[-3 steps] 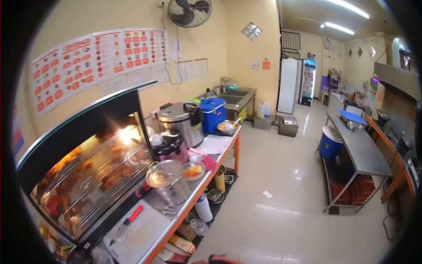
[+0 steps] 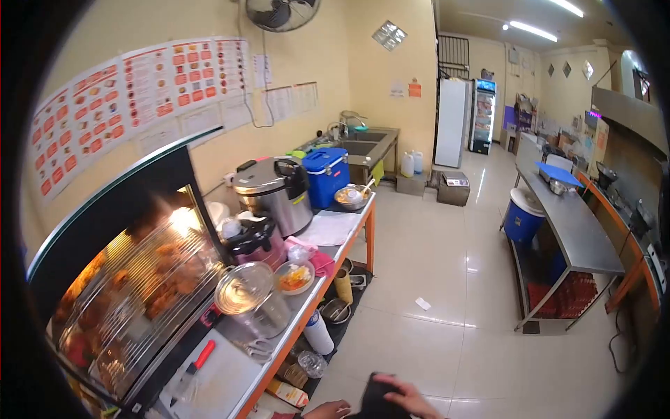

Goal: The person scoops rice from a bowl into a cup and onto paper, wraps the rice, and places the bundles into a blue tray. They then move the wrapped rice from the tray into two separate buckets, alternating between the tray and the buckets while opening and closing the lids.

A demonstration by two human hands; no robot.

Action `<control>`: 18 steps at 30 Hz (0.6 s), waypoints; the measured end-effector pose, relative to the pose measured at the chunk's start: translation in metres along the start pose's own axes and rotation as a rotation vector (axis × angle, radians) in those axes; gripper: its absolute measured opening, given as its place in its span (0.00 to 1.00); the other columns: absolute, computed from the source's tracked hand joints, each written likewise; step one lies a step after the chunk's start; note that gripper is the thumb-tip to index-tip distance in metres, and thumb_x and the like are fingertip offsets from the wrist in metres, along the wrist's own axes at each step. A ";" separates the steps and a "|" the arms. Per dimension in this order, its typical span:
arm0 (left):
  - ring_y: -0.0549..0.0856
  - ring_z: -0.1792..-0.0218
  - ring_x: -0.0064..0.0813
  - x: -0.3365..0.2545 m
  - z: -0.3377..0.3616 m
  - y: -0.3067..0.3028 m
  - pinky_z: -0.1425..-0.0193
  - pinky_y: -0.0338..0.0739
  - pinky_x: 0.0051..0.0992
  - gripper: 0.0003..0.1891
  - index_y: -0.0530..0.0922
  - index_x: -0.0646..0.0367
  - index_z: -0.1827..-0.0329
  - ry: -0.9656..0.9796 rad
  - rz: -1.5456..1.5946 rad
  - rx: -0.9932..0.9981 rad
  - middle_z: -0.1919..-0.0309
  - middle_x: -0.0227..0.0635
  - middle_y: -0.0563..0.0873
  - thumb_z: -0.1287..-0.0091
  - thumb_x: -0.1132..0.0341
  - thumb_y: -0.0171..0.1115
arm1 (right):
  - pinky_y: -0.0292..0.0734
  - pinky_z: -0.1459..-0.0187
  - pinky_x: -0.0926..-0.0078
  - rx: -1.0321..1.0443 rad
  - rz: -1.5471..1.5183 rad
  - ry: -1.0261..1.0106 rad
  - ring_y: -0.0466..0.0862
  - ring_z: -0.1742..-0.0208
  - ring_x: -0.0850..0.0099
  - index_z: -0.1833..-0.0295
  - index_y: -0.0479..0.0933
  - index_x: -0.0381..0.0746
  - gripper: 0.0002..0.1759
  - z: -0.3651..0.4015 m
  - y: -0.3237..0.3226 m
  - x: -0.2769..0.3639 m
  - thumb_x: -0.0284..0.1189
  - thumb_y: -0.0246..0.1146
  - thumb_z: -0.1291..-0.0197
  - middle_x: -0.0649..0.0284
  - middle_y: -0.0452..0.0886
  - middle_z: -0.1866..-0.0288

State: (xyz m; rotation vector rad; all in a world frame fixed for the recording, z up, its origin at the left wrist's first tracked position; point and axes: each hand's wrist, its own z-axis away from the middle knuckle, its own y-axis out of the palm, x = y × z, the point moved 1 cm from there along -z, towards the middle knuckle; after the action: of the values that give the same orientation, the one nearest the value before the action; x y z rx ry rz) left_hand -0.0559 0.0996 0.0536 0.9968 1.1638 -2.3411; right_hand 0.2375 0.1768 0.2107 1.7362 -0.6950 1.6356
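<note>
My right hand is at the bottom edge, with its fingers over a black object whose kind I cannot make out. The fingers appear bent around its upper edge. My left hand is just left of the black object, mostly cut off by the frame, so its grip does not show. Nearest on the left is the counter with a white cutting board, where a red-handled knife lies. A lidded steel pot and a bowl of food stand behind the board.
A lit glass food warmer with browned food stands at the left. Along the counter are a large steel cooker and a blue cooler. A steel table stands across the tiled floor, with a blue bin beside it.
The camera view has shifted slightly, so the counter appears further left. Both hands and the black object have come further into view at the bottom edge.
</note>
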 end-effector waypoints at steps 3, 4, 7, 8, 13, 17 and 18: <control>0.84 0.45 0.47 -0.047 -0.143 -0.041 0.40 0.77 0.39 0.23 0.75 0.59 0.39 0.127 0.115 0.126 0.46 0.48 0.85 0.24 0.49 0.53 | 0.70 0.32 0.74 -0.170 -0.032 0.156 0.76 0.34 0.72 0.28 0.72 0.42 0.30 -0.034 -0.125 0.033 0.17 0.61 0.36 0.62 0.77 0.30; 0.84 0.45 0.48 -0.058 -0.171 -0.062 0.40 0.77 0.40 0.24 0.77 0.58 0.40 0.099 0.108 0.171 0.47 0.49 0.85 0.25 0.46 0.54 | 0.70 0.33 0.73 -0.153 0.054 0.195 0.77 0.34 0.71 0.28 0.73 0.41 0.30 -0.051 -0.152 0.042 0.20 0.64 0.37 0.60 0.78 0.31; 0.84 0.45 0.51 -0.063 -0.257 -0.117 0.40 0.77 0.42 0.24 0.77 0.58 0.40 0.067 -0.040 0.048 0.48 0.50 0.86 0.24 0.46 0.53 | 0.71 0.35 0.70 0.228 0.424 0.322 0.78 0.37 0.65 0.28 0.72 0.44 0.25 -0.114 -0.221 0.002 0.35 0.61 0.29 0.52 0.80 0.37; 0.83 0.44 0.52 -0.063 -0.288 -0.134 0.40 0.77 0.42 0.25 0.77 0.59 0.40 0.071 -0.029 0.032 0.47 0.50 0.86 0.24 0.46 0.53 | 0.71 0.36 0.69 0.341 0.493 0.364 0.78 0.37 0.63 0.27 0.72 0.45 0.25 -0.138 -0.236 -0.008 0.38 0.60 0.27 0.51 0.80 0.39; 0.82 0.43 0.53 -0.097 -0.379 -0.264 0.39 0.76 0.42 0.22 0.77 0.62 0.41 0.103 -0.116 -0.246 0.46 0.51 0.85 0.25 0.52 0.56 | 0.67 0.31 0.58 0.648 0.454 0.178 0.74 0.33 0.48 0.28 0.70 0.39 0.29 -0.257 -0.249 -0.014 0.47 0.52 0.24 0.47 0.74 0.33; 0.83 0.45 0.52 -0.126 -0.406 -0.373 0.39 0.76 0.40 0.16 0.80 0.63 0.46 0.083 -0.020 -0.749 0.49 0.50 0.85 0.28 0.60 0.60 | 0.68 0.31 0.55 1.096 0.583 -0.046 0.74 0.33 0.48 0.29 0.70 0.39 0.29 -0.330 -0.250 -0.018 0.49 0.51 0.25 0.44 0.75 0.35; 0.83 0.46 0.52 -0.129 -0.409 -0.395 0.40 0.76 0.40 0.14 0.81 0.63 0.48 0.013 -0.023 -0.845 0.51 0.50 0.85 0.29 0.62 0.61 | 0.67 0.31 0.54 1.137 0.590 -0.095 0.73 0.31 0.48 0.29 0.70 0.41 0.30 -0.347 -0.259 -0.037 0.50 0.53 0.26 0.44 0.74 0.33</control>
State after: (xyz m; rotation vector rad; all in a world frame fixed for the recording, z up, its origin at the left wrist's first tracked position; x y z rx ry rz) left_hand -0.0114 0.6636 0.1952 0.6690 1.9142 -1.5587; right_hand 0.2025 0.6067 0.1540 2.5234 -0.2999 2.6896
